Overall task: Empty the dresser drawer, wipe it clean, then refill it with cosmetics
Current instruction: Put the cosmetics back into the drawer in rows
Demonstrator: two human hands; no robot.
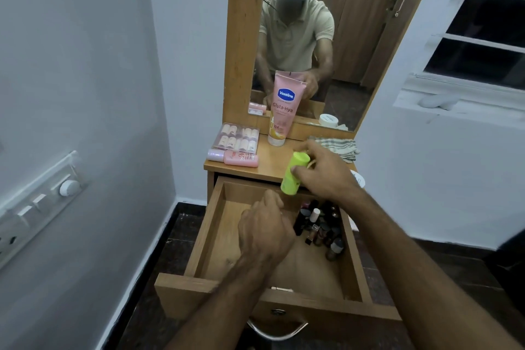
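The wooden drawer (pixel 216 239) stands pulled out below the dresser top (pixel 267 162). A cluster of several small dark bottles and lipsticks (pixel 321 227) fills its right rear part. My right hand (pixel 324 173) grips a lime-green bottle (pixel 294 172), tilted, above the drawer's back edge. My left hand (pixel 265 231) hovers inside the drawer with its fingers curled; I cannot see anything in it. On the dresser top stand a pink Vaseline tube (pixel 284 108), a clear box of small bottles (pixel 237 136), a pink bottle lying flat (pixel 235 157) and a striped cloth (pixel 338 146).
A mirror (pixel 341 37) rises behind the dresser top and reflects a person. A white jar (pixel 328 120) sits by the mirror's base. A wall with a switch panel (pixel 37 204) is at the left, a window (pixel 483 37) at the right. The drawer's metal handle (pixel 277 331) points toward me.
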